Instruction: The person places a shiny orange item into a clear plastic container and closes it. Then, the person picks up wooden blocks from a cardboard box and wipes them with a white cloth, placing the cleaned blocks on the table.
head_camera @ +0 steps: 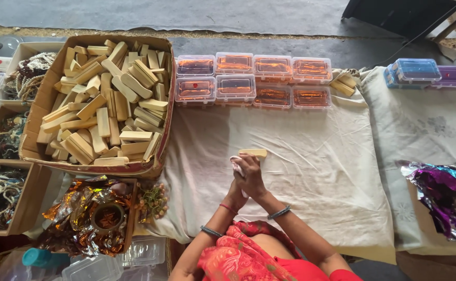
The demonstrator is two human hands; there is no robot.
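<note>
Your two hands meet over the white cloth (300, 171), pressed close together: the right hand (253, 174) closes on a pale wooden block (253, 153) that juts out past the fingers, while the left hand (236, 179) sits against it with a scrap of pale cloth (235, 162), as if to rub the wood. At your left an open cardboard box (33, 145) brims with more such blocks, within easy reach. Beyond, along the cloth's far edge, clear lidded plastic cases (254, 80) stand in two neat rows, orange inside.
</note>
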